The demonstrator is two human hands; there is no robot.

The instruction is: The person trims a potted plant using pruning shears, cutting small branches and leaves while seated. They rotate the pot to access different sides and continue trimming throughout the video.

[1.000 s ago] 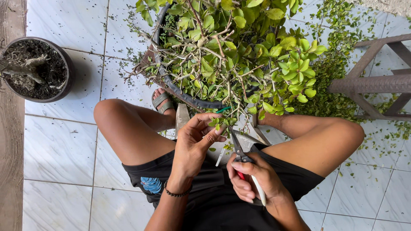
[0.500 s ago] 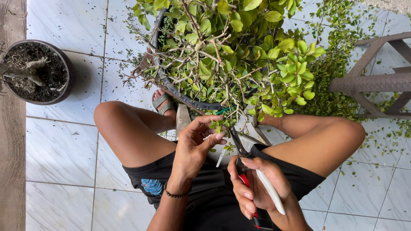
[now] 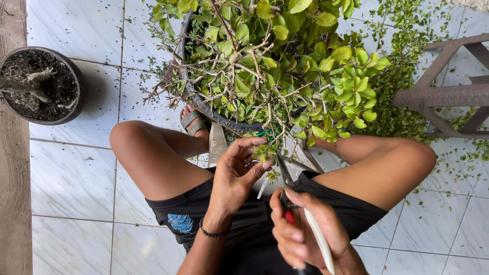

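Observation:
I sit with my bare knees spread around a leafy green potted shrub point(image 3: 285, 61) in a dark pot point(image 3: 189, 94). My left hand point(image 3: 239, 170) pinches a small leafy twig point(image 3: 262, 153) at the shrub's near edge, a dark bead bracelet on its wrist. My right hand point(image 3: 303, 234) grips pruning shears point(image 3: 293, 196) with a white and a red handle. Their dark blades point up at the twig, just right of my left fingers.
A second dark pot point(image 3: 75, 81) with soil and a bare stump stands at the left on white floor tiles. A brown plastic stool point(image 3: 448, 91) stands at the right. Cut leaves point(image 3: 407, 117) litter the tiles around the shrub and stool.
My right hand has slid down and right with the shears, so the blades have drawn slightly back from the twig. My left hand keeps its hold on the twig.

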